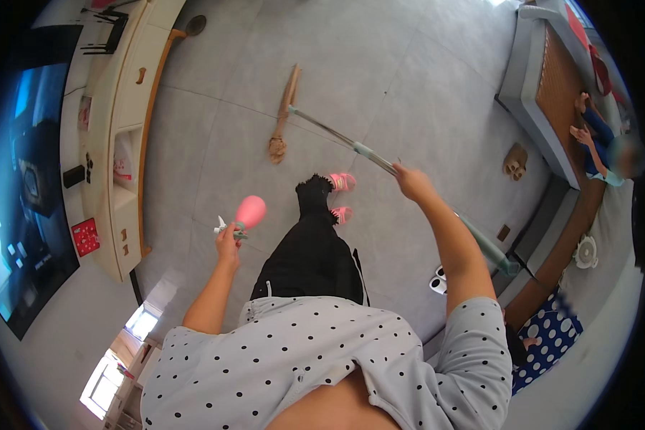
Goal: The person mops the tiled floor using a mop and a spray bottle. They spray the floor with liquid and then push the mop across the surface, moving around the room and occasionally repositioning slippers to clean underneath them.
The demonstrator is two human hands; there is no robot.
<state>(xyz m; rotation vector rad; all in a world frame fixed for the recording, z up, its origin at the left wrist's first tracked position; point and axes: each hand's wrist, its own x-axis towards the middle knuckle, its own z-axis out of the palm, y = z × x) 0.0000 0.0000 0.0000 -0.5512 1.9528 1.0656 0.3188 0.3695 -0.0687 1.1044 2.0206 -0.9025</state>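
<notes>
Where right hand (411,182) grips, mop pole (337,136) (partly) hidden

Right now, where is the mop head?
In the head view the mop head lies on the grey floor ahead of the person, upper centre, beyond the pink shoes; its pole runs back to the right hand.

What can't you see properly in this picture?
All in the head view:
- Right hand: closed around the mop handle, so the palm is hidden.
- Mop head: too small to tell its underside.
- Left hand: the pink spray bottle's trigger is partly covered by fingers.
- Feet: the black skirt hides all but the pink shoes.
</notes>
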